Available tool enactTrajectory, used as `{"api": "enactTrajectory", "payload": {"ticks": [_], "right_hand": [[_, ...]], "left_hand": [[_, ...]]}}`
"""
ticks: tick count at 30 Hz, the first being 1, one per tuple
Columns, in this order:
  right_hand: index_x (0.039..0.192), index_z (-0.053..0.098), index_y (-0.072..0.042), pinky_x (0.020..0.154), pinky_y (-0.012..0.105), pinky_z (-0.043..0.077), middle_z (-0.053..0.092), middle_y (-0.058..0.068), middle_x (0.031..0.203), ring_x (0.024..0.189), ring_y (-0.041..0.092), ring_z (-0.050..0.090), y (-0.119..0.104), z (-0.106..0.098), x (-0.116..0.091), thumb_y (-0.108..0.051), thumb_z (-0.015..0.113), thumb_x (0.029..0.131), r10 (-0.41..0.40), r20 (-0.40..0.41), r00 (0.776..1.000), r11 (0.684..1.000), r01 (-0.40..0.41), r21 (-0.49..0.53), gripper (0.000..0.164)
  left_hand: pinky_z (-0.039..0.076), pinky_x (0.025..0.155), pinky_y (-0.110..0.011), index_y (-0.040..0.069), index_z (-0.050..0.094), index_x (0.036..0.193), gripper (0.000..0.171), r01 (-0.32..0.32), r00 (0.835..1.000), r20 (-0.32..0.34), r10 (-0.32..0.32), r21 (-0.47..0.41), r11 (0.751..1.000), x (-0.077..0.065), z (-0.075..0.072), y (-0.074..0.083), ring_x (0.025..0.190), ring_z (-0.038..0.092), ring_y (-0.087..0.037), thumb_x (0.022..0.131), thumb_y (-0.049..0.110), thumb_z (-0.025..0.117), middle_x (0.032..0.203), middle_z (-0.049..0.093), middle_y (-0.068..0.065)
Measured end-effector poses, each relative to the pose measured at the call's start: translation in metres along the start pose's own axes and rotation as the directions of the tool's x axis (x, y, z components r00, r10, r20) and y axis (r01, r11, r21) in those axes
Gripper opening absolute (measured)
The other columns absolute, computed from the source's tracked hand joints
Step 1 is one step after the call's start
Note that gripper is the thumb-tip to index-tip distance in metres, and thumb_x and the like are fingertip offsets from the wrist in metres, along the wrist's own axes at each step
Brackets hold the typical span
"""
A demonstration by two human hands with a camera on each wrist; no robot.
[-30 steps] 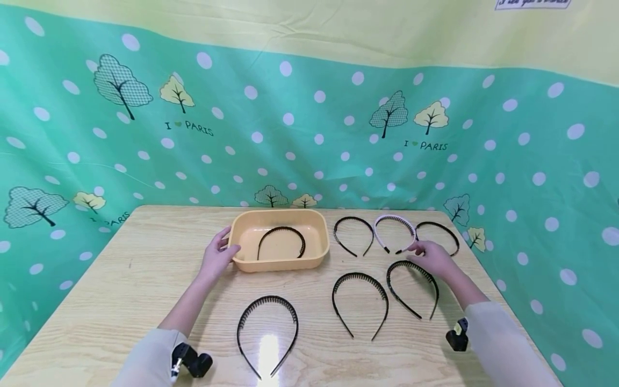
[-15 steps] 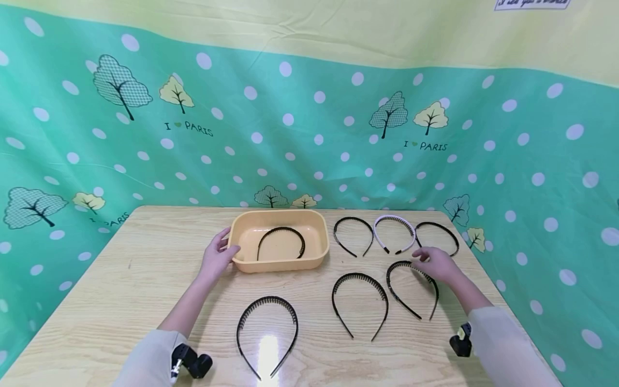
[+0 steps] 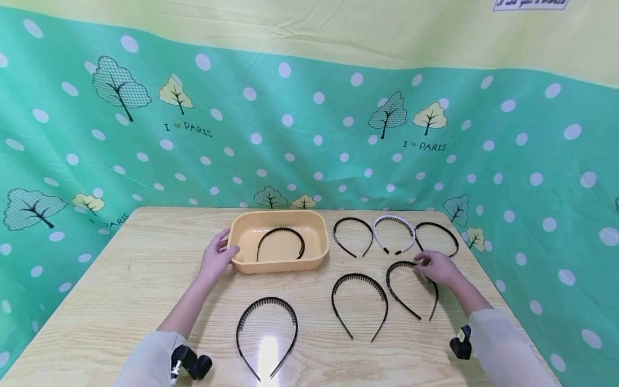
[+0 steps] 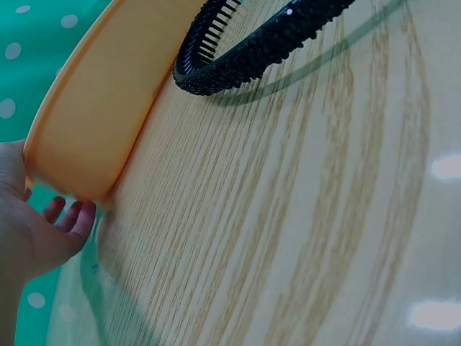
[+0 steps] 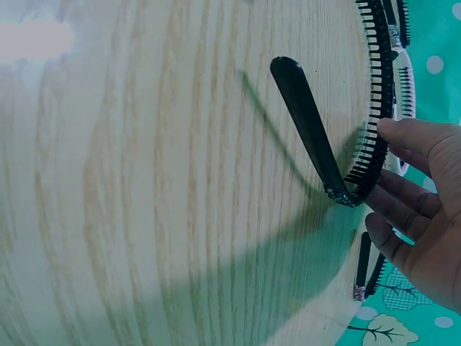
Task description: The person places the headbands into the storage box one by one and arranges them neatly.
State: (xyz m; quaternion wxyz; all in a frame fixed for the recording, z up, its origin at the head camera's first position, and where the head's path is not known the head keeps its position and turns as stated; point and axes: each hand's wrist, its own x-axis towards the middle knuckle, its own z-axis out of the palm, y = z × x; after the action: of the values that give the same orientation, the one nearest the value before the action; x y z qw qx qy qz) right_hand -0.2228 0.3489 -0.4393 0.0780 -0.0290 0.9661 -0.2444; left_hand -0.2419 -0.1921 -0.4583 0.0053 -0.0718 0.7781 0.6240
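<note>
My left hand (image 3: 216, 257) grips the left end of a peach plastic basin (image 3: 246, 266), thumb over the rim and fingers along the outer wall, as the left wrist view shows too. One black toothed headband (image 3: 280, 230) lies inside the basin. At the right, my right hand (image 3: 437, 267) is at the top of a black headband (image 3: 394, 287) on the table. In the right wrist view, the thumb (image 5: 403, 133) is against the toothed inner side of this headband (image 5: 380, 86) and the other fingers are behind its outer side, pinching it.
Behind the right hand lie a black headband (image 3: 355, 219), a white one (image 3: 394, 217) and another black one (image 3: 447, 231). Nearer are two more black headbands, one at centre right (image 3: 360, 276) and one in front (image 3: 268, 299). A polka-dot cloth (image 3: 290, 140) hangs behind the wooden table (image 3: 121, 290).
My right hand has moved slightly right and nearer, away from the white headband and onto the top of the black one. The left hand and the basin have stayed in place.
</note>
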Motion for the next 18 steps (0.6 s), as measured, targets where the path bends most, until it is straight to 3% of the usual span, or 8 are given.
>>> {"api": "enactTrajectory", "payload": {"ticks": [18], "right_hand": [[0.108,0.062,0.003,0.064,0.033,0.045,0.061,0.014,0.088,0.077,0.022,0.055,-0.0063,0.0011,-0.0023,-0.016,0.061,0.086,-0.011,-0.01,1.0,1.0,0.011,-0.006,0.029]], "left_hand": [[0.05,0.072,-0.016,0.015,0.023,0.149,0.065,-0.004,1.0,0.005,0.004,-0.006,1.0,-0.0021,-0.0006,0.0018,0.118,0.047,-0.032,0.091,0.012,0.053,0.139,0.04,-0.026]]}}
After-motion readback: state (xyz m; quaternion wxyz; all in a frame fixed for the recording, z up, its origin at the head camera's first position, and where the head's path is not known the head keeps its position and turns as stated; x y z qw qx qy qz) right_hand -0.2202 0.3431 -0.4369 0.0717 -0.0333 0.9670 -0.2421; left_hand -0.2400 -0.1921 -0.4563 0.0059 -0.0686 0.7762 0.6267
